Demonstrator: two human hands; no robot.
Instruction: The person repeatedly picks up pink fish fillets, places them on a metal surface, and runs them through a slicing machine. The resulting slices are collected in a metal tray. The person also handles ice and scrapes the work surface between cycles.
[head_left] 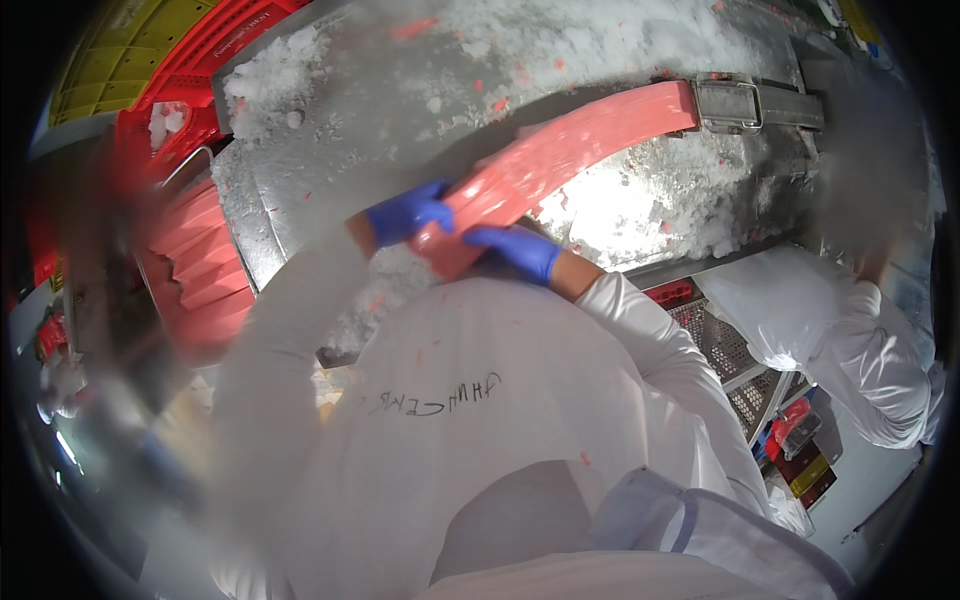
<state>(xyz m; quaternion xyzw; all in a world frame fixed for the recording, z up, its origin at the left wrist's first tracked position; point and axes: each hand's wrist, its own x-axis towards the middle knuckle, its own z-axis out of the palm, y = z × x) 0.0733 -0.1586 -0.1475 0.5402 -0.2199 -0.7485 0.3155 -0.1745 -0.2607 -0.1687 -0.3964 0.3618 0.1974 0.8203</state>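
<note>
A long, glossy pink strip curves across the icy metal worktable. Its far right end meets a metal frame with a rectangular opening. I cannot make out what the strip is made of. My left hand, in a blue glove, grips the strip's near end from the left. Opposite it, my right hand, also blue-gloved, has its fingers closed on the same end from the lower right. The fingers partly hide that end, which hangs near my white apron.
Crushed ice with small red bits covers much of the worktable. Red and yellow crates stand at the far left. Folded pink material lies below them. On the right, another person's white sleeve shows near the table.
</note>
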